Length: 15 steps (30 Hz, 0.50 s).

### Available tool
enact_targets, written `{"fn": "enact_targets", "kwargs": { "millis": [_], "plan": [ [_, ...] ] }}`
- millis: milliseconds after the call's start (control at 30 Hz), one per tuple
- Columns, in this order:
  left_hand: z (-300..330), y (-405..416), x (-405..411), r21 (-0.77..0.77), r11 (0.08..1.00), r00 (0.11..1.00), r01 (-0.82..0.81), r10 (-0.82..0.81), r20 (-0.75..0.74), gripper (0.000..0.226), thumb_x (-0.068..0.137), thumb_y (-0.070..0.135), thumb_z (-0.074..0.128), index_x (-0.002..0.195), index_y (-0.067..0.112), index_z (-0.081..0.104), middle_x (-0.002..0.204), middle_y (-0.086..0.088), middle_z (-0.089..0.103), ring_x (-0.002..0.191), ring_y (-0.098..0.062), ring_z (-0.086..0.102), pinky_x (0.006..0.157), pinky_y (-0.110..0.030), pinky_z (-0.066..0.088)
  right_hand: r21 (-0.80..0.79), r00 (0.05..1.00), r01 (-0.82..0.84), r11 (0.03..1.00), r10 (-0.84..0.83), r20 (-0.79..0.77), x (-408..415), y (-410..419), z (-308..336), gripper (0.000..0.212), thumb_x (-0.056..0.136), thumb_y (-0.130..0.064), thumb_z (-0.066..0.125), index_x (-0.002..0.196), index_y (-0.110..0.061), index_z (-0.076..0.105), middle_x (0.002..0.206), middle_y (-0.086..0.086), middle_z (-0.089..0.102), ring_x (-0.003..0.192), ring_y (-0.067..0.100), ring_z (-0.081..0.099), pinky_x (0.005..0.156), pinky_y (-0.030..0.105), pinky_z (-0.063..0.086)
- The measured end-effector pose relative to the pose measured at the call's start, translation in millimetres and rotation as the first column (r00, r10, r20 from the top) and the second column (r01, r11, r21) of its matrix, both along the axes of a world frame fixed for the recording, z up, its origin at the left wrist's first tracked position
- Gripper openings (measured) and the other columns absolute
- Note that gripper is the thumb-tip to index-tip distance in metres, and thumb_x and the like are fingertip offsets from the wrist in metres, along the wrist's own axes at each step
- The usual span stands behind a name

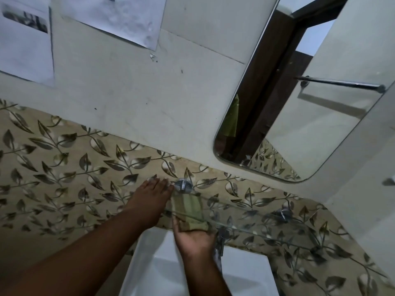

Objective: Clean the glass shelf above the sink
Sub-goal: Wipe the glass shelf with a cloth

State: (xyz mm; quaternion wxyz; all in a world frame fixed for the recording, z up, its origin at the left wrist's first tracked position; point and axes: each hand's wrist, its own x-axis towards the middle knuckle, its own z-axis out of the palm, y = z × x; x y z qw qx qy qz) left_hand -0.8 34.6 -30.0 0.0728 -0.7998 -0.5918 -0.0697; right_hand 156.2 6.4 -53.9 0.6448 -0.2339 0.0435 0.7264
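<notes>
The glass shelf (pixel 252 218) ran across the lower centre of the frame toward the lower right, fixed to the leaf-patterned tile band (pixel 64 167) by a chrome bracket (pixel 183 185) at its left end and a second bracket (pixel 283 214) further right. The shelf was transparent, with the tile pattern visible through it.

The left hand (pixel 149 201) lay flat with fingers extended and close together, reaching to the left end of the shelf, fingertips just beside the left bracket. It gripped nothing.

The right hand (pixel 193 233) was positioned palm-up at the front edge of the shelf, below centre frame, fingers closed on a folded olive-green cloth (pixel 190 210). The cloth appeared to lie against the glass near the left bracket; whether it was above or beneath the pane could not be determined.

A white sink (pixel 162 265) occupied the bottom centre, directly under the hands. A chrome tap (pixel 220 242) stood behind it, partly blurred.

A round-cornered mirror (pixel 288 92) filled the upper right, reflecting a dark door frame and a towel rail. Two paper sheets (pixel 119 18) were fixed to the plain wall in the upper left.
</notes>
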Motion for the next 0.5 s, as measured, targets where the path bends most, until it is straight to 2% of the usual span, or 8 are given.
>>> {"fn": "enact_targets", "kwargs": {
  "millis": [133,200,300,400,500],
  "plan": [
    [2,-2,0,0.016,1.0,1.0,-0.005,0.005,0.012,0.086,0.081,0.012,0.053,0.151,0.016,0.003,0.161,-0.011,0.004,0.147,-0.031,0.002,0.119,-0.044,0.003,-0.013,0.996,0.086,0.996,-0.086,0.008,15,10,7,0.062,0.095,-0.054,0.033,0.127,-0.011,0.063,0.131,0.02,0.063,0.124,0.041,0.053,0.113,0.06,0.029],
    [1,-3,1,0.019,1.0,1.0,-0.009,0.008,0.014,0.085,0.082,0.011,0.052,0.151,0.016,0.003,0.161,-0.011,0.004,0.147,-0.03,0.002,0.119,-0.043,0.003,-0.029,0.997,0.073,0.997,-0.073,-0.012,11,14,12,0.064,0.096,-0.056,0.032,0.128,-0.01,0.063,0.136,0.021,0.06,0.122,0.041,0.055,0.114,0.059,0.029],
    [2,-2,2,0.009,1.0,1.0,-0.011,0.011,0.003,0.085,0.082,0.01,0.05,0.151,0.017,0.001,0.162,-0.011,0.003,0.147,-0.029,0.001,0.119,-0.042,0.002,-0.034,0.997,0.071,0.997,-0.072,-0.042,6,9,11,0.071,0.095,-0.063,0.032,0.124,-0.008,0.066,0.127,0.025,0.065,0.121,0.042,0.057,0.112,0.059,0.032],
    [-6,3,-1,0.02,1.0,1.0,-0.015,0.014,0.013,0.084,0.084,0.017,0.052,0.151,0.018,0.001,0.162,-0.01,0.003,0.147,-0.029,0.002,0.118,-0.041,0.002,-0.008,0.997,0.066,0.998,-0.066,-0.04,13,-9,11,0.071,0.095,-0.061,0.033,0.12,-0.006,0.07,0.121,0.025,0.068,0.12,0.044,0.059,0.114,0.059,0.029],
    [-17,8,-4,0.083,0.997,1.0,-0.001,-0.001,0.027,0.089,0.079,0.028,0.064,0.151,0.02,0.012,0.16,-0.01,0.018,0.146,-0.031,0.014,0.116,-0.042,0.009,-0.056,0.99,0.137,0.989,-0.139,-0.035,38,-21,9,0.075,0.096,-0.061,0.024,0.115,-0.006,0.071,0.115,0.027,0.069,0.116,0.042,0.058,0.111,0.059,0.03]
  ]
}}
